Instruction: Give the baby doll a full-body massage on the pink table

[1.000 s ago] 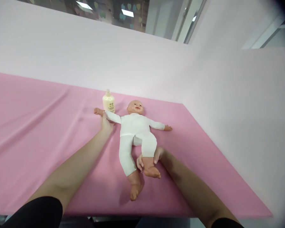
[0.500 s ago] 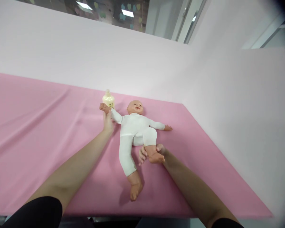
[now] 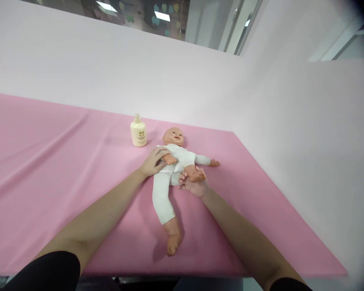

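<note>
I've got the left hand (image 3: 153, 161) wrapped on the doll (image 3: 170, 169)'s folded arm and the right hand (image 3: 194, 185) cupping its bent leg — light, floppy cloth body, so the firm limbs look like the best grip.

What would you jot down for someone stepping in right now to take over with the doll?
Left hand: holds the doll's arm folded across its chest.
Right hand: holds one foot, that leg bent up toward the belly.
The doll lies face up on the pink cloth; its other leg lies straight, its other arm out to the side.
The cream bottle stands upright behind, untouched.
Done: one arm and one leg folded in. Left: the other limbs.
</note>
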Demonstrator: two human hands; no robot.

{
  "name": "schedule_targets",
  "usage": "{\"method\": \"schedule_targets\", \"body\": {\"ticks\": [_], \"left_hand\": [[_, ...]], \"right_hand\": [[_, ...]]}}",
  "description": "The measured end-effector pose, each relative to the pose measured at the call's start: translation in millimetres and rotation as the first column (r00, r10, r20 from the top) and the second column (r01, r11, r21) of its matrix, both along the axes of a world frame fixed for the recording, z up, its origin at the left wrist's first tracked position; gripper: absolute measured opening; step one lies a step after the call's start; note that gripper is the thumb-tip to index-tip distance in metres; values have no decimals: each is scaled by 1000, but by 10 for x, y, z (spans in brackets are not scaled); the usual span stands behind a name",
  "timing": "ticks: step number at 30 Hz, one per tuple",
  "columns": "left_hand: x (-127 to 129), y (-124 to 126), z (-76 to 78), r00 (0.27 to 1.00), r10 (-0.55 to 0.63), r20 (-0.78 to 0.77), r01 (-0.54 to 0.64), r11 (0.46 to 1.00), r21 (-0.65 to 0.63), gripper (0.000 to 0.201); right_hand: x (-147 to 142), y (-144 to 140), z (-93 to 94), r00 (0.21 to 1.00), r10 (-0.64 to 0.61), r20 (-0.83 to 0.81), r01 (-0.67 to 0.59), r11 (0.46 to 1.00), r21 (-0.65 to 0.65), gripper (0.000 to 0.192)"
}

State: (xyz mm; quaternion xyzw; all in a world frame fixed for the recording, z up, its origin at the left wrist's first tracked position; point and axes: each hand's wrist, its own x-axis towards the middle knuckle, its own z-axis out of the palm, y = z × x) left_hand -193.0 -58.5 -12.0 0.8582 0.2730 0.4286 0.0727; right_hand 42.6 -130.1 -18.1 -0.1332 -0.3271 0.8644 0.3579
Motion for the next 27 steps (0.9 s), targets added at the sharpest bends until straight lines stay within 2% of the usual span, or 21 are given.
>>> {"method": "schedule_targets", "body": {"ticks": [5, 27], "left_hand": [[4, 12, 16, 996, -36, -77, 41, 998, 54, 41], [4, -1, 28, 994, -19, -104, 26, 998, 64, 41]], "right_hand": [[-1, 22, -5, 998, -49, 50, 50, 999, -15, 44], [6, 32, -18, 997, -8, 82, 11, 999, -34, 43]]}}
